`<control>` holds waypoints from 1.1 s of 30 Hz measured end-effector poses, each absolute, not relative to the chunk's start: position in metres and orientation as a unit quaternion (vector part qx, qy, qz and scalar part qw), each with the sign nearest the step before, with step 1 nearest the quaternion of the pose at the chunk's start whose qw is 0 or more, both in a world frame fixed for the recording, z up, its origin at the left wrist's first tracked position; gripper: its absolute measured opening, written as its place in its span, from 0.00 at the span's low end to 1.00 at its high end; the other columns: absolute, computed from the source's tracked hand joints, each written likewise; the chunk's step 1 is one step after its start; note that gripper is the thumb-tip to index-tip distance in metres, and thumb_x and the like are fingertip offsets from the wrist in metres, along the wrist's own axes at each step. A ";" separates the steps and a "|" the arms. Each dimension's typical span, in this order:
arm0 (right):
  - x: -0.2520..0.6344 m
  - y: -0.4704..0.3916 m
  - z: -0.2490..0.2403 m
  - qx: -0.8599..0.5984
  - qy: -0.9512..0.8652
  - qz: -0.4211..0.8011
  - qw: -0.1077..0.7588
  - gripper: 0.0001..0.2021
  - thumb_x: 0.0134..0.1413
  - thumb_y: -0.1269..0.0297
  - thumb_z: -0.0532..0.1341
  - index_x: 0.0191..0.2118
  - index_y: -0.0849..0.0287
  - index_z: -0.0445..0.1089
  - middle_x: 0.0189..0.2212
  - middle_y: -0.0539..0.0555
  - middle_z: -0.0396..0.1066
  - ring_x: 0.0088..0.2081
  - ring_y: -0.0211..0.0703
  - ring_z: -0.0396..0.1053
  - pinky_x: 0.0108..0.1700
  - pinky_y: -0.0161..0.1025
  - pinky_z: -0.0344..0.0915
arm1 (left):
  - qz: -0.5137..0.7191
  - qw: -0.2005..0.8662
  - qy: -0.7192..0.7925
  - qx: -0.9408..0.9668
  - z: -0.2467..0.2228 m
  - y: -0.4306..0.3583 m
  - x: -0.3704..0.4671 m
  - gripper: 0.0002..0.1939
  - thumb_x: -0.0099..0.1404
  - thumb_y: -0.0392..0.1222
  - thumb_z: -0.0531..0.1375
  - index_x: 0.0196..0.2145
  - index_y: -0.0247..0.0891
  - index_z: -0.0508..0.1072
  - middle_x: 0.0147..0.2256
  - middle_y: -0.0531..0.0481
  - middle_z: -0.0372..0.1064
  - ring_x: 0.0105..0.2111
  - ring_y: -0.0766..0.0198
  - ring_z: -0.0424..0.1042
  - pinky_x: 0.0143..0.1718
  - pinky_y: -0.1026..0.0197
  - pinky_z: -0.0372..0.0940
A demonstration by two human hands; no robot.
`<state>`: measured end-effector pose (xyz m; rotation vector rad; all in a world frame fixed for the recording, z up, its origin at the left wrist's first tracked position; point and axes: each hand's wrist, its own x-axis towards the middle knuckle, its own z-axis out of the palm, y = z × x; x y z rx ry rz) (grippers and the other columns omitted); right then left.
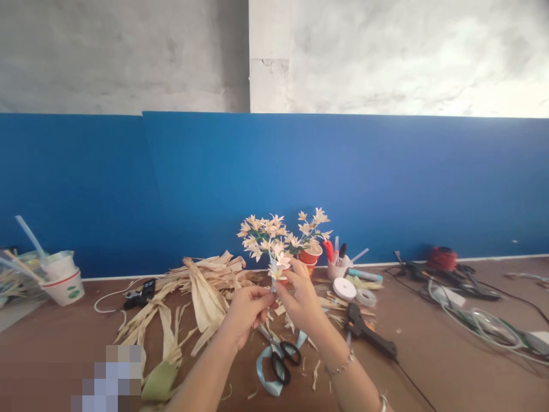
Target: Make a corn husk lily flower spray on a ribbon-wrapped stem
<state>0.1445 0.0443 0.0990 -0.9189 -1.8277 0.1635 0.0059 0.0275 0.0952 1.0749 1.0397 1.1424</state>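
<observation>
Near the middle, my left hand (249, 312) pinches the lower stem of a small flower spray (277, 266) with pale petals. My right hand (300, 294) has its thumb and fingers closed around the same spray, just above and to the right of the left fingertips. More pale flowers (261, 232) stand right behind it, and another bunch (315, 223) rises from an orange cup (309, 254). Black-handled scissors (281, 360) lie below my hands, over a light blue ribbon (262, 375).
Dried husks (206, 292) spread to the left. A glue gun (369, 332), a white tape roll (344, 289) and a cup of pens (338, 269) sit right. Cables (484, 326) lie far right; a white cup (64, 286) stands far left. A blue panel (386, 189) bounds the back.
</observation>
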 end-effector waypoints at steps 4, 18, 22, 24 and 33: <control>0.143 0.044 0.099 -0.393 -0.750 0.063 0.529 0.05 0.53 0.68 0.56 0.31 0.57 0.70 0.49 0.58 0.63 0.53 0.52 0.58 0.54 0.49 0.56 | 0.497 0.586 0.442 0.462 0.094 0.028 0.005 0.16 0.43 0.49 0.69 0.22 0.33 0.72 0.13 0.56 0.63 0.10 0.78 0.51 0.10 0.72 0.40; 0.138 0.043 0.091 -0.410 -0.729 0.058 0.545 0.05 0.53 0.69 0.56 0.28 0.58 0.67 0.52 0.60 0.58 0.55 0.52 0.56 0.54 0.49 0.55 | 0.499 0.602 0.408 0.471 0.093 0.030 0.002 0.18 0.43 0.51 0.68 0.22 0.34 0.71 0.18 0.53 0.69 0.10 0.78 0.53 0.10 0.73 0.43; 0.135 0.040 0.092 -0.417 -0.730 0.068 0.538 0.05 0.51 0.69 0.56 0.27 0.58 0.67 0.49 0.59 0.59 0.53 0.52 0.57 0.52 0.48 0.56 | 0.488 0.615 0.405 0.469 0.090 0.032 0.000 0.19 0.42 0.51 0.69 0.21 0.33 0.70 0.17 0.53 0.67 0.10 0.79 0.52 0.10 0.72 0.42; 0.132 0.037 0.093 -0.421 -0.740 0.045 0.523 0.04 0.51 0.70 0.56 0.27 0.58 0.66 0.45 0.59 0.61 0.49 0.52 0.59 0.49 0.49 0.58 | 0.483 0.616 0.409 0.469 0.088 0.034 0.000 0.18 0.42 0.51 0.69 0.21 0.33 0.71 0.16 0.54 0.66 0.10 0.78 0.51 0.10 0.72 0.42; 0.126 0.035 0.092 -0.483 -0.708 0.005 0.516 0.05 0.50 0.71 0.57 0.25 0.58 0.66 0.37 0.57 0.63 0.43 0.50 0.60 0.44 0.47 0.59 | 0.497 0.551 0.441 0.504 0.086 0.032 0.007 0.18 0.44 0.52 0.68 0.20 0.35 0.70 0.10 0.59 0.57 0.10 0.74 0.53 0.11 0.71 0.46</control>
